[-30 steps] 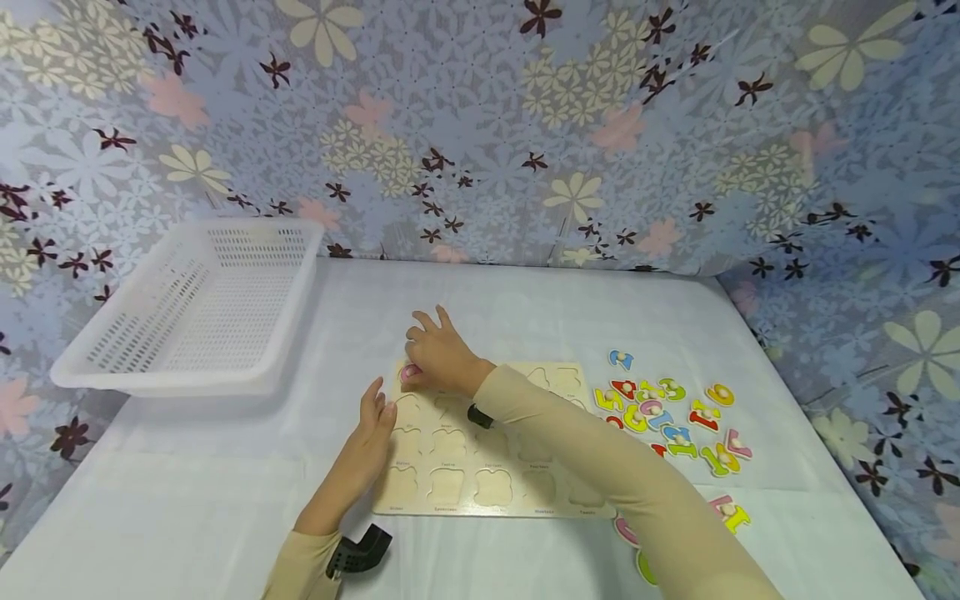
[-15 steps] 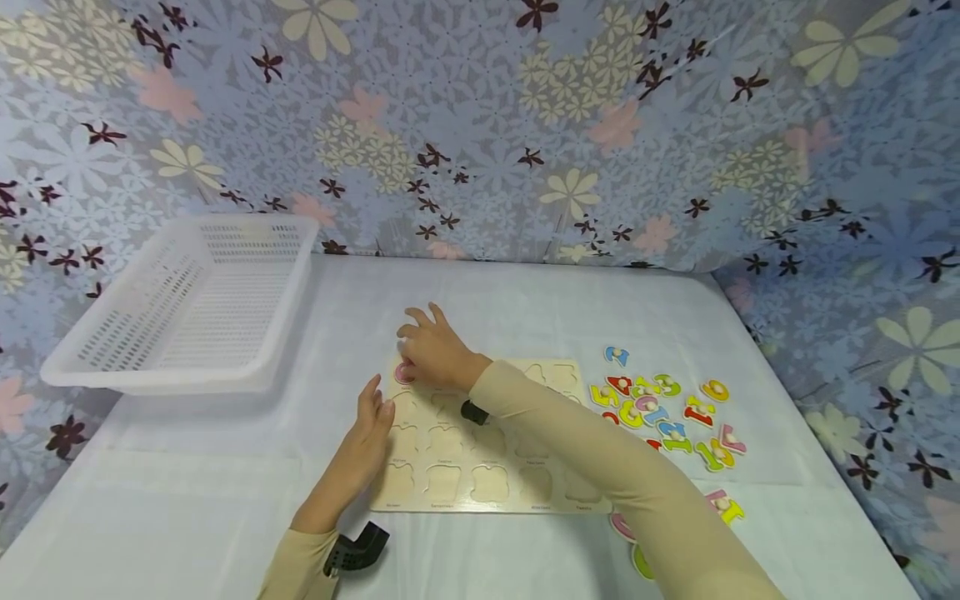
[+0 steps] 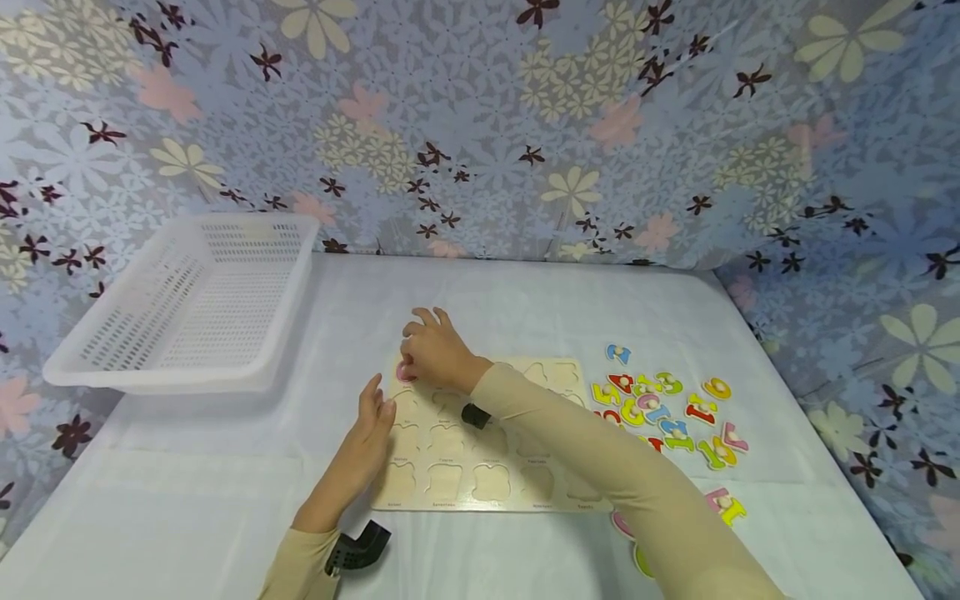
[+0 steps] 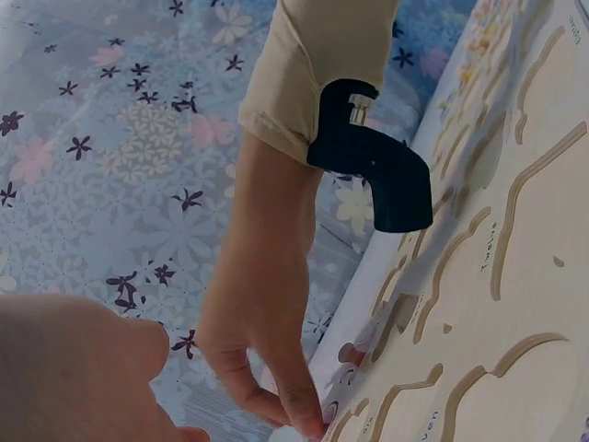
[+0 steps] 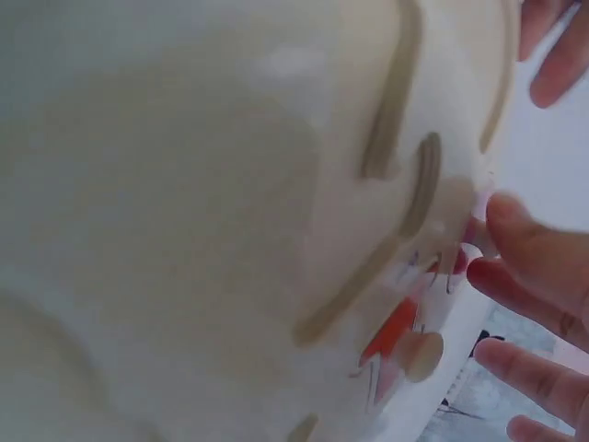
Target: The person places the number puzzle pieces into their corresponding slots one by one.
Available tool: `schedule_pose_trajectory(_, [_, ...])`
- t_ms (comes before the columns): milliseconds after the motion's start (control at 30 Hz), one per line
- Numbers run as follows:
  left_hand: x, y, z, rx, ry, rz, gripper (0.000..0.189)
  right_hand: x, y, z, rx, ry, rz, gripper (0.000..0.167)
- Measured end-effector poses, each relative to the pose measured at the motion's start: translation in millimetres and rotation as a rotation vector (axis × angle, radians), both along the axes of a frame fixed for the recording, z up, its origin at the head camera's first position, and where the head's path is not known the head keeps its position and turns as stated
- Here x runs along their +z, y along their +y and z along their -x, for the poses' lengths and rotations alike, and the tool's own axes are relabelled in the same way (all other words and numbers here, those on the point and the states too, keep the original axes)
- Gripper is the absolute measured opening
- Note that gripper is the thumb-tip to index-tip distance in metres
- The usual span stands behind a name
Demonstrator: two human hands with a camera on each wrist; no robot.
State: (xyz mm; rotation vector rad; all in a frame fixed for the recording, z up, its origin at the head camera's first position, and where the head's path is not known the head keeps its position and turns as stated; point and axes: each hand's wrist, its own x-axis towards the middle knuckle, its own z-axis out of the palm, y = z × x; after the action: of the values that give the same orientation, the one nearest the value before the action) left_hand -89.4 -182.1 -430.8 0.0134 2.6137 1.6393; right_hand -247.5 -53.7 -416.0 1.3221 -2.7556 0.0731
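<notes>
A wooden number puzzle board [image 3: 465, 505] with cut-out slots lies on the table. At its far left corner my right hand [image 3: 438, 354] pinches the knob of a pink number piece [image 3: 402, 372], thumb and forefinger together and the other fingers spread. In the right wrist view the fingertips [image 5: 506, 214] meet at that knob, and a red piece [image 5: 394, 330] with a wooden knob sits in a slot close by. My left hand [image 3: 365, 437] lies along the board's left edge, fingers extended and holding nothing. My right forearm hides part of the board.
Loose coloured number pieces [image 3: 677, 436] with knobs lie scattered right of the board, several overlapping. More pieces [image 3: 643, 561] lie near the front, partly under the right sleeve. A white perforated basket [image 3: 187, 379] stands at the left. A floral cloth [image 3: 480, 125] hangs behind the table.
The view has shifted slightly. Both hands keep almost the same places, my right hand still at the pink piece in the corner.
</notes>
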Motion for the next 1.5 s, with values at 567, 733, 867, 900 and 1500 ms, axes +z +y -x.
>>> schedule_pose_trajectory(567, [0.9, 1.2, -11.0, 0.005, -0.071, 0.023, 0.061, 1.9, 210.1, -37.7, -0.226, -0.27, 0.116, 0.071])
schedule_pose_trajectory(733, [3.4, -0.2, -12.2, -0.001, -0.076, 0.009, 0.062, 2.8, 292.7, -35.6, -0.412, -0.275, 0.186, 0.07])
schedule_pose_trajectory(867, [2.8, 1.0, -10.3, -0.021, -0.067, -0.012, 0.062, 1.8, 358.3, -32.5, -0.572, -0.267, 0.181, 0.066])
schedule_pose_trajectory(900, [2.5, 1.7, -9.6, -0.025, -0.065, -0.016, 0.062, 1.2, 373.0, -33.0, -0.612, -0.266, 0.176, 0.066])
schedule_pose_trajectory(1500, [3.4, 5.7, -3.8, -0.02, -0.069, 0.009, 0.061, -8.6, 407.4, -48.1, -0.895, -0.14, 0.227, 0.046])
